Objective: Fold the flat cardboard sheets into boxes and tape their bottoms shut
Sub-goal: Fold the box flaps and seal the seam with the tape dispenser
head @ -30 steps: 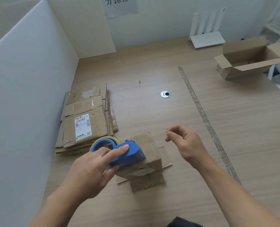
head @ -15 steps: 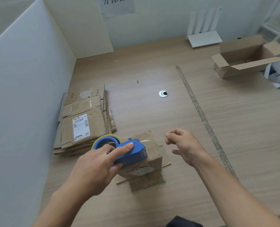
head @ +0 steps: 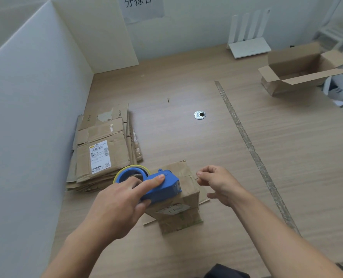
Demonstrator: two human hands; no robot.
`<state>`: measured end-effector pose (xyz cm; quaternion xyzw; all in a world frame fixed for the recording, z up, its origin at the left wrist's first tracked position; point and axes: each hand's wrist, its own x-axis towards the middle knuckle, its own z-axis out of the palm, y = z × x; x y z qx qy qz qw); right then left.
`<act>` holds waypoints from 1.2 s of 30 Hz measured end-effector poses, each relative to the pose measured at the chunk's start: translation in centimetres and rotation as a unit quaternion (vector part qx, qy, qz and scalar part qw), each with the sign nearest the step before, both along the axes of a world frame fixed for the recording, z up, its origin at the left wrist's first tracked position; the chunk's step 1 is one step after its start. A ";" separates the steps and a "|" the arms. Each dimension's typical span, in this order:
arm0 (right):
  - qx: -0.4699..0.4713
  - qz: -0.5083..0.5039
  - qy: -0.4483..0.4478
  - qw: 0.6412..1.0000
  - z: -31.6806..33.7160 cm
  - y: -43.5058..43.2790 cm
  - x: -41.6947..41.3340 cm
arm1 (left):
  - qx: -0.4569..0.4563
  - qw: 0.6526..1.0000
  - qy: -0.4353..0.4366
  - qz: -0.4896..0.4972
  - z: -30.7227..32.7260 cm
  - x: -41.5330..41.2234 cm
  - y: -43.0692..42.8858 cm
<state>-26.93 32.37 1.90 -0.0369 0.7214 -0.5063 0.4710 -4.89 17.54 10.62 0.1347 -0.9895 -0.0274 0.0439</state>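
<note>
Gripped the tape dispenser (head: pixel 162 185) in the left hand (head: pixel 114 205), resting atop the box (head: pixel 181 215) straight ahead on the table (head: pixel 287 177). Poised the right hand (head: pixel 218 183) just beside the box's right, loosely curled, apparently empty.

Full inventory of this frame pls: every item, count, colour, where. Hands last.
tape dispenser: 1, blue with a yellow-edged roll, on top of the folded box
folded box: 1, brown, near side of the table, middle
flat cardboard stack: 1 stack, brown, white label on top, left, beside the partition
open box: 1, brown, far right
strip: 1, grey, running along the table right of centre
grommet: 1, silver, mid table
finned device: 1, white, by the back wall
paper sign: 1, white, back wall
partition: 1, white, left
table: 1, light wood
left hand: grips the tape dispenser
right hand: right of the folded box, fingers loosely curled, nothing seen in it
</note>
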 end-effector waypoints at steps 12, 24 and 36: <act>0.070 0.121 0.292 0.946 1.2 0.0 0.4 | 0.017 1.000 -0.004 0.006 0.3 0.0 0.2; 0.056 0.154 0.327 0.931 0.5 -1.7 1.9 | 0.036 0.999 -0.029 0.011 1.3 0.3 -1.0; 0.059 0.192 0.342 0.918 -0.1 -3.7 2.8 | 0.305 0.950 -0.034 0.065 3.9 2.0 -4.3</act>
